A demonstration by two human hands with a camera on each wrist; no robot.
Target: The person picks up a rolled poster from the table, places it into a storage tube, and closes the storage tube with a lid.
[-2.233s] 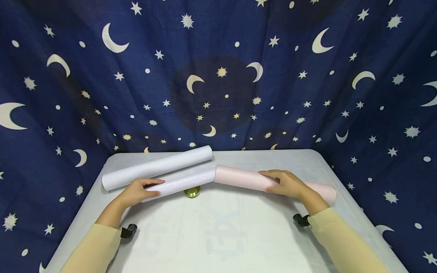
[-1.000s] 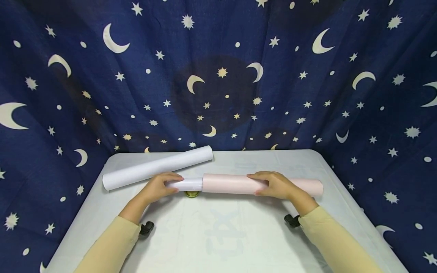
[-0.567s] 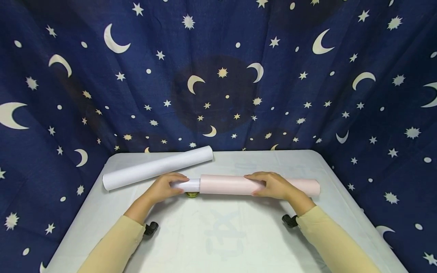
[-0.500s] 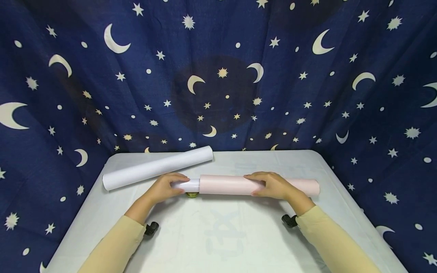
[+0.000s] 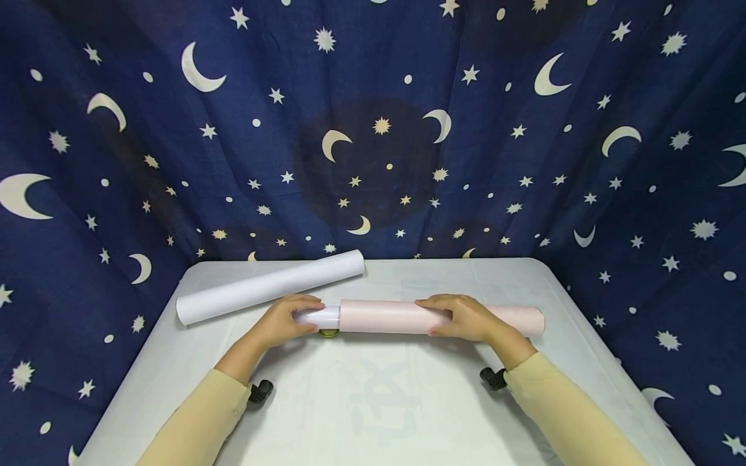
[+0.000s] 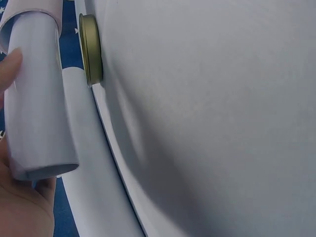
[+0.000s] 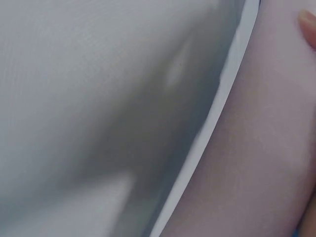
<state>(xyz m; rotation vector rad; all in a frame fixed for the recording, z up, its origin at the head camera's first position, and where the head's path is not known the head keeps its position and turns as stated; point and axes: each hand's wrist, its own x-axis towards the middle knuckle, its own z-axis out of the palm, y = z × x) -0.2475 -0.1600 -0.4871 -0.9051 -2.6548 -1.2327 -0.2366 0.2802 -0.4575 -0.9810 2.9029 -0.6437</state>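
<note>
In the head view a pink paper roll (image 5: 373, 316) lies crosswise over the table, gripped from above by my right hand (image 5: 469, 317), thumb in front and fingers behind. A narrower, glossy white paper roll (image 5: 320, 317) reaches into its left mouth, with a short length showing. My left hand (image 5: 280, 321) grips that white roll near its outer end. The left wrist view shows the white roll's hollow end and the pink rim around its far part. Pink paper and one fingertip (image 7: 308, 29) of my right hand fill the right side of the right wrist view.
A thicker white paper roll (image 5: 271, 287) lies slantwise at the back left of the white-covered table (image 5: 408, 401). A round gold tin or lid (image 6: 94, 49) sits under the held rolls, partly hidden. A dark blue star-and-moon curtain (image 5: 373, 129) hangs around the table.
My left hand has moved right, sliding the white roll deeper into the pink one. The two rolls have straightened into one line. My right hand has shifted slightly left; both hands are nearly still lately.
</note>
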